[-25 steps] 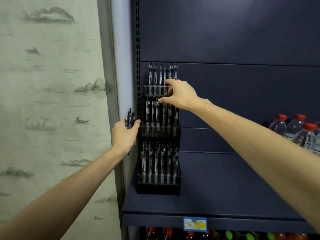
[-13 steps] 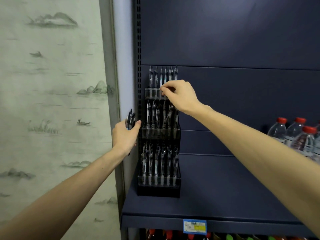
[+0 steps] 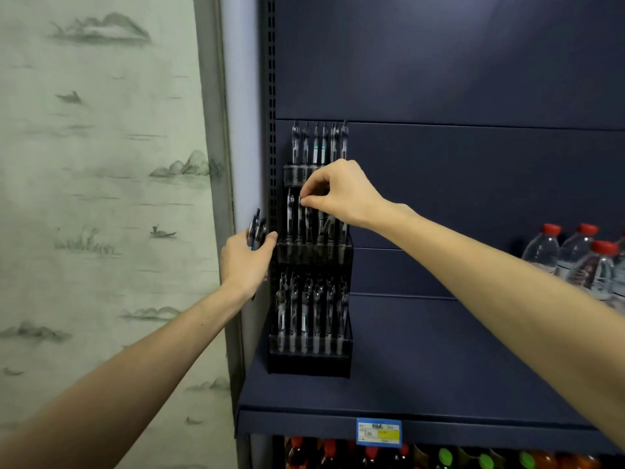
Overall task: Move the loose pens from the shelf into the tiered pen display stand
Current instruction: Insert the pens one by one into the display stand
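Observation:
A black three-tier pen display stand (image 3: pixel 309 362) stands at the left end of a dark blue shelf (image 3: pixel 439 360), each tier packed with upright clear-barrelled pens. My left hand (image 3: pixel 245 262) is beside the stand's left edge, closed around a small bundle of pens (image 3: pixel 257 228) whose tops poke above my fingers. My right hand (image 3: pixel 341 192) reaches to the middle tier, thumb and forefinger pinching the top of one pen (image 3: pixel 302 218) standing there. One pen (image 3: pixel 325 226) in that tier leans askew.
Clear water bottles with red caps (image 3: pixel 571 258) stand at the shelf's right end. A perforated upright (image 3: pixel 270 130) and a painted wall panel (image 3: pixel 101 198) lie left of the stand. A blue price tag (image 3: pixel 378 432) hangs on the shelf edge, drink bottles below.
My right hand has shifted left and slightly down along the middle tier, and its fingers now pinch a pen top further left. The left hand holds its bundle in the same place.

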The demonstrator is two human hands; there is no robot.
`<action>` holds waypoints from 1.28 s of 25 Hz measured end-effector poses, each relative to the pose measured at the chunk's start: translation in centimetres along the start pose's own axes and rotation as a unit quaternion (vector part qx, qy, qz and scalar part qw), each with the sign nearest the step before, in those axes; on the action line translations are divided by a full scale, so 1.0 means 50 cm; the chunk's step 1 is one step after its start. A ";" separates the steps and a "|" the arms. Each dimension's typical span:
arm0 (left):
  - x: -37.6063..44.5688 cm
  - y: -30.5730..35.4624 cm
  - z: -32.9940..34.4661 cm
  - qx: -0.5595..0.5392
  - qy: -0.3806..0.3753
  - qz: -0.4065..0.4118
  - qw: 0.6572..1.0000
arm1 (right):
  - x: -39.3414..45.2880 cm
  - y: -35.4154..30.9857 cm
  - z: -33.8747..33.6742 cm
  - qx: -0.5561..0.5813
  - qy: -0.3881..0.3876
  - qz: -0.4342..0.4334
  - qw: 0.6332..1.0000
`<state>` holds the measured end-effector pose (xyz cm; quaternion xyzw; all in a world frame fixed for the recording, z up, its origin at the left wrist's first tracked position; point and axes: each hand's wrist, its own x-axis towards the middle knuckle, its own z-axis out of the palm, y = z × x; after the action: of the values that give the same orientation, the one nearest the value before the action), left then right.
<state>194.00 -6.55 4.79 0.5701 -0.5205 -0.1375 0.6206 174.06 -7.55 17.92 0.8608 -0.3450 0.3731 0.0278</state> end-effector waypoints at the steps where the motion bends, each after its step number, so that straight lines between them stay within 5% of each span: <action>1: -0.002 -0.002 -0.001 -0.003 0.000 -0.001 1.000 | -0.005 0.001 0.002 -0.006 0.012 -0.007 1.000; 7: -0.002 -0.008 -0.002 -0.008 0.005 -0.013 1.000 | 0.005 0.009 -0.014 0.035 0.118 0.039 0.992; 16: 0.004 0.025 0.017 -0.021 -0.002 -0.003 1.000 | 0.050 0.028 -0.006 -0.060 -0.019 0.100 0.993; 20: 0.009 0.020 0.011 -0.017 -0.002 0.002 1.000 | 0.032 0.048 -0.040 -0.064 0.055 0.142 0.986; 26: 0.011 0.008 0.007 -0.015 0.004 -0.002 1.000 | -0.003 0.068 -0.051 -0.026 0.021 0.208 0.978; 32: 0.004 0.021 0.010 -0.013 -0.003 0.011 1.000 | -0.012 0.046 -0.038 -0.082 0.027 0.175 0.981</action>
<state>193.22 -6.65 5.70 0.5554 -0.5272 -0.1393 0.6278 171.15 -8.36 18.42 0.7718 -0.5188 0.3653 0.0421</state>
